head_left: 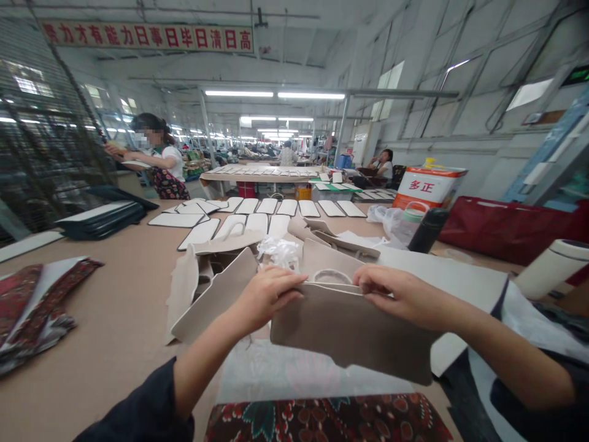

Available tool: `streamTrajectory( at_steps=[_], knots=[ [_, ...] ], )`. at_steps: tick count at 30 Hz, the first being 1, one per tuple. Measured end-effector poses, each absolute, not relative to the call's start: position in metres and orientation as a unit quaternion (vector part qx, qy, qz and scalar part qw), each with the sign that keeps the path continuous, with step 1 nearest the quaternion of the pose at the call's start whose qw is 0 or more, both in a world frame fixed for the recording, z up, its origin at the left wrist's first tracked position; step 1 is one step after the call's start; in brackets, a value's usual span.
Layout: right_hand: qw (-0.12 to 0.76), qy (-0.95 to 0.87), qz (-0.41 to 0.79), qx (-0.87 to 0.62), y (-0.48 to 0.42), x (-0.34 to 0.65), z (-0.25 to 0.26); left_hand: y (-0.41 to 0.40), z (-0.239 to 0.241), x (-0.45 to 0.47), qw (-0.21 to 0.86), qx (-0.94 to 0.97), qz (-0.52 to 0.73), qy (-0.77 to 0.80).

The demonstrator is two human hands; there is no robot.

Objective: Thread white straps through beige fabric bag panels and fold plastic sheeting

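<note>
Figure, head view. The left hand (269, 298) and the right hand (398, 294) each pinch the upper edge of a beige fabric panel (350, 334), fingers closed over that edge and not spread; the panel is held at the centre of view, tilted, just above the table (129, 307); a red patterned cloth (322, 420) lies at 6 o'clock of it. Loose beige pieces (216, 288) lie at 9 to 10 o'clock; crumpled clear plastic (278, 252) at 12 o'clock, with rows of white panels (267, 207) farther off; a black bottle (427, 230) at 2 o'clock. A co-worker (161, 162) stands at 10 o'clock, well apart. Handling note (a judgement): the panel looks limp, so both pinches are best kept level, the edge taut, the layers flush.
</note>
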State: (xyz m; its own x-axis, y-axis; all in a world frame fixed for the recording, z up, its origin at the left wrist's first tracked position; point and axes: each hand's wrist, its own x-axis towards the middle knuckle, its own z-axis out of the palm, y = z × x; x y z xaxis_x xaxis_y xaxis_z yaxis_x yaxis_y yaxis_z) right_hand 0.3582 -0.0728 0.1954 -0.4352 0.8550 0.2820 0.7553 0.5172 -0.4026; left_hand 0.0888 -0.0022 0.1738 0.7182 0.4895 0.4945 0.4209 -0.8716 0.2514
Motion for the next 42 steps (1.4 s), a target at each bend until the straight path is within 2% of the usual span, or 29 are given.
streamTrajectory(
  at_steps=[4, 11, 18, 28, 35, 39, 42],
  knots=[
    [0.195, -0.852, 0.100, -0.475, -0.063, 0.359, 0.205, -0.004, 0.172, 0.084, 0.158, 0.923, 0.253, 0.242],
    [0.181, -0.850, 0.114, -0.482, -0.046, 0.355, 0.202, -0.010, 0.167, 0.082, 0.220, 0.923, 0.198, 0.247],
    [0.161, -0.871, 0.104, -0.452, -0.044, 0.341, 0.197, -0.021, 0.166, 0.100, 0.130, 0.932, 0.151, 0.302],
    [0.120, -0.896, 0.093, -0.417, -0.043, 0.326, 0.193, -0.020, 0.158, 0.121, 0.089, 0.945, 0.141, 0.280],
    [0.151, -0.870, -0.069, -0.465, -0.056, 0.335, 0.164, 0.004, 0.173, 0.089, 0.251, 0.905, 0.198, 0.282],
    [0.185, -0.863, -0.064, -0.465, -0.055, 0.344, 0.157, 0.007, 0.180, 0.080, 0.345, 0.885, 0.153, 0.273],
    [0.174, -0.876, -0.045, -0.448, -0.055, 0.346, 0.162, 0.004, 0.180, 0.084, 0.356, 0.888, 0.128, 0.262]
  ],
)
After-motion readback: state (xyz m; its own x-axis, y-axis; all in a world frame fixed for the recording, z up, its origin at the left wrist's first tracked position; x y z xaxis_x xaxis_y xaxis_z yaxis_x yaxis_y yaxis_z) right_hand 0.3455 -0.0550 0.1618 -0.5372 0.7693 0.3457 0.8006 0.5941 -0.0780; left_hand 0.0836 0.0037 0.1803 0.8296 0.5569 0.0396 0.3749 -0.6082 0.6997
